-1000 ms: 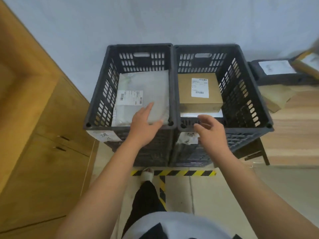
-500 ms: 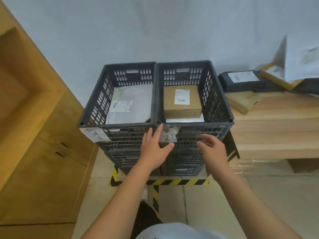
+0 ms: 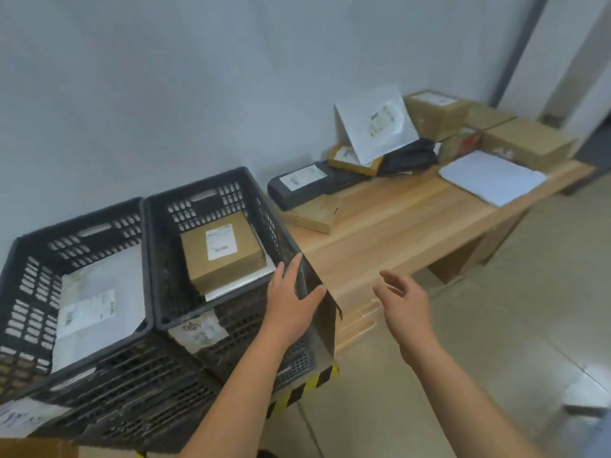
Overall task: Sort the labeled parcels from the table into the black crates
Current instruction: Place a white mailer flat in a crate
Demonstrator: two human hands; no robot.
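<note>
A grey labelled mailer lies flat in the left black crate, and a brown box with a white label sits in the right crate. Left hand and right hand are spread and empty. A black parcel and a propped white mailer sit on the wooden table.

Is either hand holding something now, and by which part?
Nothing is held: the left hand and right hand are both open and empty.
</note>
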